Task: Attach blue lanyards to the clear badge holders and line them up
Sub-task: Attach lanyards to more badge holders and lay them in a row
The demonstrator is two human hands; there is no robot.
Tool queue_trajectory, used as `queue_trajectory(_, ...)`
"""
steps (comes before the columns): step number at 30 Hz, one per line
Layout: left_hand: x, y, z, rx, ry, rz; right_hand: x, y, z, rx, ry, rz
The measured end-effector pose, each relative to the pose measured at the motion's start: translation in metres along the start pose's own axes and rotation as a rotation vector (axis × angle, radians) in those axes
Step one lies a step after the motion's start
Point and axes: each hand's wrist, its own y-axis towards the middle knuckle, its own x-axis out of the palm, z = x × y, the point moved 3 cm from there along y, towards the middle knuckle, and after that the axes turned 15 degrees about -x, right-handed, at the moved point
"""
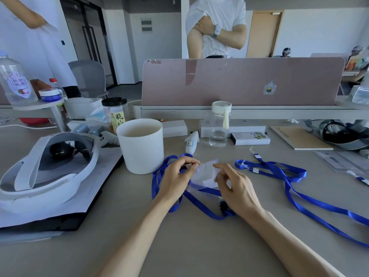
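Note:
A clear badge holder (206, 173) is held between both hands just above the grey desk, at the middle of the head view. My left hand (176, 176) pinches its top left edge together with the clip end of a blue lanyard (197, 202), whose loop runs left and under my wrists. My right hand (233, 183) pinches the holder's right edge, index finger stretched forward. More blue lanyards (289, 176) with clear end tabs lie tangled on the desk to the right.
A white cylindrical tub (142, 145) stands just left of my hands. A VR headset (46, 168) rests on papers at far left. A glass bottle (219, 124), small boxes and a notebook (299, 137) lie behind. A pink divider (239, 82) closes the desk's back.

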Motion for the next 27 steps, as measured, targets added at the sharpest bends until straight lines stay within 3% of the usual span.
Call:
queue_trajectory(6,0.008,-0.005,0.006,0.048,0.053,-0.125,-0.006,0.001,-0.003,-0.05,0.055,0.047)
queue_trajectory(12,0.009,-0.005,0.006,0.05,0.081,-0.13,-0.008,0.004,-0.013,-0.156,0.072,0.001)
queue_trajectory(18,0.01,-0.004,0.002,-0.011,0.105,-0.135,-0.01,0.003,-0.011,-0.09,0.01,0.052)
queue_trajectory(21,0.005,0.001,-0.004,-0.014,0.124,-0.041,-0.012,0.003,-0.004,0.024,0.052,0.122)
queue_trajectory(27,-0.023,0.007,-0.003,-0.017,-0.056,0.266,-0.02,0.005,-0.001,0.28,0.335,0.284)
